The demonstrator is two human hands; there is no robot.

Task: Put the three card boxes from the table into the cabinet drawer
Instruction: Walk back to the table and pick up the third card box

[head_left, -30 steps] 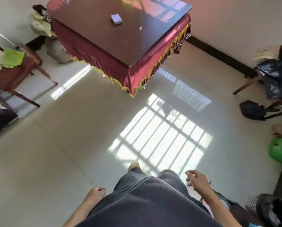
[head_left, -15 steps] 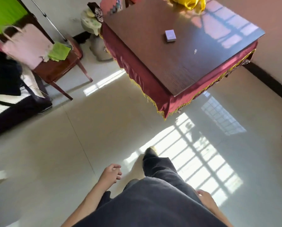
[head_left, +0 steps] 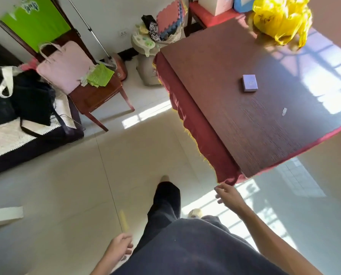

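Observation:
One purple card box (head_left: 250, 82) lies flat on the dark wooden table (head_left: 254, 126), toward its far right part. No other card box shows on the tabletop, and no cabinet drawer is in view. My right hand (head_left: 228, 196) hangs in front of the table's near corner with loosely curled fingers and holds nothing. My left hand (head_left: 119, 248) swings low beside my leg, fingers loosely curled, also holding nothing. Both hands are well short of the box.
A red fringed cloth (head_left: 195, 124) skirts the table. A yellow plastic bag (head_left: 280, 18) sits at its far edge. A wooden chair (head_left: 98, 94) with a pink bag (head_left: 63, 64) stands left. A sofa (head_left: 26, 133) with dark bags lies at far left.
I have walked closer to the table, which now fills the right side of the view. My right hand has swung forward to the table corner; my left hand has dropped back.

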